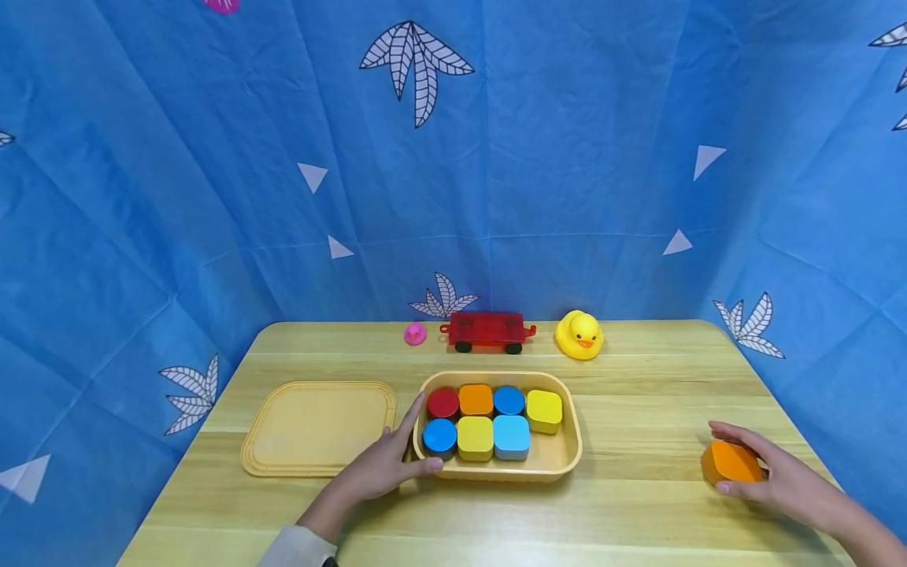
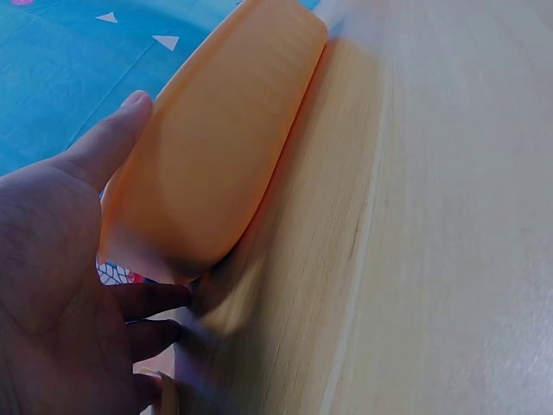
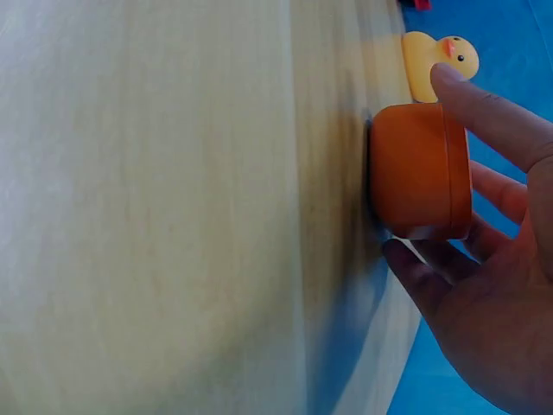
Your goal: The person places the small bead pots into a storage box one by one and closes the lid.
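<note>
My right hand (image 1: 790,480) has its thumb and fingers around an orange rounded-square block (image 1: 737,462) at the table's right side. In the right wrist view, the block (image 3: 410,173) shows a seam near one face and sits on the wood or very close to it. My left hand (image 1: 379,465) touches the left end of a pale orange tray (image 1: 499,475), its thumb and forefinger spread along the corners. Inside the tray stand several blocks in two rows, among them a red round one (image 1: 443,403), a light blue one (image 1: 512,437) and a yellow one (image 1: 544,411) at the right.
A flat, pale orange lid (image 1: 319,429) lies left of the tray. Along the back stand a small pink duck (image 1: 415,334), a red toy wagon (image 1: 487,329) and a yellow duck (image 1: 579,336). Blue cloth (image 1: 496,157) hangs behind and beside the wooden table.
</note>
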Demonstrator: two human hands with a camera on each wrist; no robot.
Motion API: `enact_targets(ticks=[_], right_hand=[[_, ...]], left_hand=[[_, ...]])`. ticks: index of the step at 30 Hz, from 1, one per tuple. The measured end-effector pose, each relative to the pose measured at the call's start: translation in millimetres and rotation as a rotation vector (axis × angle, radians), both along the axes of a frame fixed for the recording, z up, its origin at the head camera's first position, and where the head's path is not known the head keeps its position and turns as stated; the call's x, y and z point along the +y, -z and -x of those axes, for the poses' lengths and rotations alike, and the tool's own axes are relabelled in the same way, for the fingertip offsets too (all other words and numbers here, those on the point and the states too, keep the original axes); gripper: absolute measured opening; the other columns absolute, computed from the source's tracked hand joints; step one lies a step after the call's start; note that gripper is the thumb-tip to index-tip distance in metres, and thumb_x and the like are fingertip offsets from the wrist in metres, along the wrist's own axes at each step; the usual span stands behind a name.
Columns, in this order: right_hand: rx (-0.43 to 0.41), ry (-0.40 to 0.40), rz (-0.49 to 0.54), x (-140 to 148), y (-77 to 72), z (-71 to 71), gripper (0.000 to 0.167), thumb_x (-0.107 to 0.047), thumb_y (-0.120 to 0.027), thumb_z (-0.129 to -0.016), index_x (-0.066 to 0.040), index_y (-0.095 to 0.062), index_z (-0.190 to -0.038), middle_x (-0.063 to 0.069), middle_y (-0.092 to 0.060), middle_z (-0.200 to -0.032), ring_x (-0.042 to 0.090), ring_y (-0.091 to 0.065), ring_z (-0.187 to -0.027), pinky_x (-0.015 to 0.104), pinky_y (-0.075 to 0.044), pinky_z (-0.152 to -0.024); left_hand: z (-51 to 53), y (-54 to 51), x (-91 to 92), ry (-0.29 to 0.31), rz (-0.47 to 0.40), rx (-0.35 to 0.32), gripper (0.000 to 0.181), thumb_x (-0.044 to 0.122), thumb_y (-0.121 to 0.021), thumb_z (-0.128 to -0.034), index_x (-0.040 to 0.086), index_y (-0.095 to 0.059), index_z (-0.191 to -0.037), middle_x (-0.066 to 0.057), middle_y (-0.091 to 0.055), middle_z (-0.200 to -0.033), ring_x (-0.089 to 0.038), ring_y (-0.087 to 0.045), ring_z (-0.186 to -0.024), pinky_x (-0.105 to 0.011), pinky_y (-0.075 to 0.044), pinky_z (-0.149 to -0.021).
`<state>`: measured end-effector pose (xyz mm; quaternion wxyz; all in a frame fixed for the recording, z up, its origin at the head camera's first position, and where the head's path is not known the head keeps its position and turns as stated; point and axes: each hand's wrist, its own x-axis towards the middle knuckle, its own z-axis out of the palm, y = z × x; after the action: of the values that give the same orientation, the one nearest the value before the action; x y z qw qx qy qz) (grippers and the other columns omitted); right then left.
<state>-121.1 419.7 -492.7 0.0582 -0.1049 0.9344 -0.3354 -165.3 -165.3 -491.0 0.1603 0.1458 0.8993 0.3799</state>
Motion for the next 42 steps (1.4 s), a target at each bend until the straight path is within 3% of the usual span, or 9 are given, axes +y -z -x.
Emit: enact_targets(ticks=[15,22,33,37,42], right_hand=[[-0.064,0.012,0.003,1,-2.5,-0.8,0.069,-0.023,-0.080,-0.091,0.005,-0.048,-0.145,0.027,-0.054,-0.137,-0.008,-0.050,-0.095,0.019,-0.052,-0.074],[-0.060,-0.018,0.015,-15,-13.9,2.2,0.068,-0.026,-0.078,-0.093,0.001,-0.049,-0.148,0.025,-0.056,-0.139,-0.006,-0.052,-0.097,0.020,-0.052,-0.075],[0.003,-0.076,0.071,-73,-47.6,10.6,0.069,-0.030,-0.082,-0.089,-0.007,-0.054,-0.147,0.014,-0.061,-0.136,0.000,-0.055,-0.102,0.019,-0.055,-0.083],[0.064,-0.108,0.042,-99,-59.2,14.1,0.067,-0.036,-0.083,-0.088,-0.014,-0.057,-0.146,0.008,-0.064,-0.134,0.002,-0.056,-0.105,0.024,-0.056,-0.085],[0.161,-0.135,0.036,-130,-68.3,16.9,0.066,-0.041,-0.083,-0.087,-0.015,-0.061,-0.143,0.001,-0.067,-0.128,0.004,-0.058,-0.105,0.028,-0.058,-0.089]], left_hand=[[0.0,0.9,1.0,-0.004,-0.010,-0.004,0.109,0.061,-0.072,-0.0898,0.036,0.001,-0.167,-0.015,-0.026,-0.169,-0.051,-0.039,-0.144,-0.066,-0.009,-0.124],[-0.3,-1.4,1.3,-0.001,-0.015,0.001,0.108,0.058,-0.072,-0.0909,0.035,0.000,-0.167,-0.014,-0.025,-0.169,-0.051,-0.039,-0.144,-0.066,-0.008,-0.124],[1.8,-1.5,2.1,-0.006,-0.006,-0.006,0.107,0.059,-0.071,-0.0913,0.037,0.002,-0.167,-0.013,-0.024,-0.170,-0.051,-0.038,-0.146,-0.065,-0.008,-0.124],[1.0,-0.7,2.1,-0.017,-0.001,-0.016,0.108,0.060,-0.072,-0.0903,0.039,0.002,-0.166,-0.013,-0.024,-0.170,-0.053,-0.034,-0.146,-0.068,-0.011,-0.122],[-0.3,0.2,1.8,-0.022,0.007,-0.016,0.108,0.061,-0.072,-0.0894,0.040,0.001,-0.166,-0.014,-0.025,-0.170,-0.056,-0.033,-0.146,-0.070,-0.015,-0.121]])
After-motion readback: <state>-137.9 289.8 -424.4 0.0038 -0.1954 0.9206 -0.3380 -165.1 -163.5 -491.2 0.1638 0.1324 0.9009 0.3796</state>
